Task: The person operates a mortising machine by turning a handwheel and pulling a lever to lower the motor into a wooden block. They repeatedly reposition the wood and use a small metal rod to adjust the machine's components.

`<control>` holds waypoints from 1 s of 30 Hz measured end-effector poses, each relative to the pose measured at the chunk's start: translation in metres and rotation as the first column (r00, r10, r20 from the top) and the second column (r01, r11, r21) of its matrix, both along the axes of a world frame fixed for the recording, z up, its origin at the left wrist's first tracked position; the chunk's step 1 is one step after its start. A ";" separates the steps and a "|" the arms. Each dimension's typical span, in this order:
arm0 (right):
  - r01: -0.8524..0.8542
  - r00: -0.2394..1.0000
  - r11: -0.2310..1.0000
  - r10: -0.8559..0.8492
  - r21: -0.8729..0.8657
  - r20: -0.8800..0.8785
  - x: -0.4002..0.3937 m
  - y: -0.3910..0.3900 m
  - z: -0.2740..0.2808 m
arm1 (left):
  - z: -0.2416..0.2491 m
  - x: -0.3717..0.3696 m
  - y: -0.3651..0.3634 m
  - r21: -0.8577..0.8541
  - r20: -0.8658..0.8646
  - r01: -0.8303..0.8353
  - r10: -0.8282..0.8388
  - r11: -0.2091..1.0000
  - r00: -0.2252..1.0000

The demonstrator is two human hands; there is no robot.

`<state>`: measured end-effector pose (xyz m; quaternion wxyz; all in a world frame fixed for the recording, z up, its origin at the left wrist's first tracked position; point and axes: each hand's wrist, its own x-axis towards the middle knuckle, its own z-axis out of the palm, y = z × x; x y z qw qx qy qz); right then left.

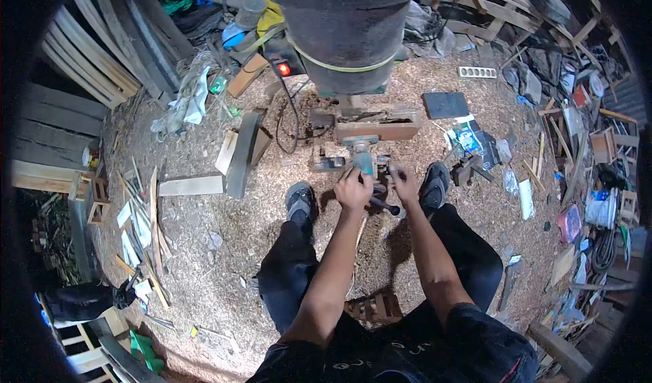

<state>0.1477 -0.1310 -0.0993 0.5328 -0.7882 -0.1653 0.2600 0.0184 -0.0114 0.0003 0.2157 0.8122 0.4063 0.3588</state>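
In the middle, between my feet, sits a teal-and-grey metal device (363, 160) with dark metal parts at its sides. My left hand (353, 188) is closed over its near end, fingers wrapped down on the teal body. Just to the right, my right hand (405, 183) has its fingers curled at a small dark part on the device's right side; what they pinch is too small to name. A dark bar with a round black end (390, 209) sticks out below the hands. Beyond the device lies a wooden block (387, 130).
A big dark drum (346, 36) with a yellow band stands ahead. Wood shavings (204, 240) cover the floor. Boards (243, 155) lie at left, near a cable with a lit red switch (284, 69). A dark flat panel (445, 105) and a white power strip (477, 72) lie at right.
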 end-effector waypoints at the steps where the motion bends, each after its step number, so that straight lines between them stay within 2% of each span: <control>1: 0.046 0.999 0.999 -0.046 -0.025 -0.009 0.000 -0.001 -0.026 | 0.000 0.000 -0.001 -0.001 -0.001 -0.012 0.012 1.000 1.000; 2: 0.090 0.996 0.995 -0.091 -0.050 -0.019 -0.002 -0.005 -0.057 | -0.001 -0.003 -0.005 -0.010 -0.002 -0.007 0.007 1.000 1.000; 5: 0.245 0.970 0.970 -0.245 -0.007 -0.012 -0.005 -0.011 -0.066 | -0.002 -0.001 -0.002 -0.045 -0.023 -0.011 0.010 0.999 1.000; 6: 0.426 0.814 0.904 -0.393 -0.019 -0.429 -0.004 -0.019 -0.069 | -0.003 -0.002 -0.006 -0.052 -0.036 -0.001 0.000 0.999 0.999; 8: 0.333 0.699 0.917 -0.398 -0.222 -0.595 0.005 -0.030 -0.079 | 0.002 -0.003 -0.002 -0.042 -0.062 0.015 -0.018 0.999 0.998; 9: 0.223 0.891 0.938 -0.306 -0.265 -0.335 0.009 -0.032 -0.079 | 0.003 -0.003 -0.001 -0.039 -0.055 0.019 -0.021 0.999 0.998; 10: 0.320 0.895 0.946 -0.319 -0.052 -0.312 0.004 -0.022 -0.051 | 0.004 -0.002 0.001 -0.024 -0.021 0.013 -0.013 1.000 1.000; 12: 0.173 0.948 0.970 -0.116 0.172 -0.295 -0.002 -0.012 -0.027 | 0.007 -0.001 -0.002 -0.014 0.043 -0.002 0.002 1.000 0.999; 15: 0.222 0.865 0.968 -0.139 0.120 -0.482 -0.010 -0.011 -0.019 | 0.002 -0.004 -0.002 -0.040 -0.038 0.017 -0.018 0.999 0.999; 18: 0.262 0.836 0.961 -0.272 -0.089 -0.476 0.000 -0.039 -0.095 | 0.007 -0.003 -0.003 -0.031 -0.024 0.025 -0.026 0.999 0.999; 19: 0.272 0.840 0.962 -0.247 -0.020 -0.483 0.000 -0.035 -0.088 | 0.009 -0.003 0.001 -0.016 -0.007 0.027 -0.027 1.000 1.000; 22: 0.116 0.963 0.988 -0.088 0.097 -0.255 -0.004 -0.025 -0.082 | 0.007 -0.002 -0.002 -0.012 0.004 0.000 0.000 1.000 1.000; 23: 0.022 0.980 0.998 -0.009 0.061 -0.198 -0.004 -0.020 -0.068 | 0.002 -0.004 -0.002 -0.047 -0.040 0.012 -0.013 0.999 0.999; 26: 0.289 0.770 0.953 -0.173 0.093 -0.614 -0.011 0.000 -0.005 | 0.003 -0.003 0.000 -0.036 -0.029 0.022 -0.023 0.999 0.999; 27: 0.320 0.798 0.938 -0.193 0.131 -0.571 -0.004 -0.001 -0.032 | 0.005 -0.003 -0.002 -0.008 -0.011 -0.004 0.004 1.000 1.000; 30: 0.320 0.874 0.928 -0.367 -0.192 -0.318 -0.009 0.015 0.013 | -0.003 -0.002 -0.002 -0.005 -0.008 -0.010 0.010 1.000 1.000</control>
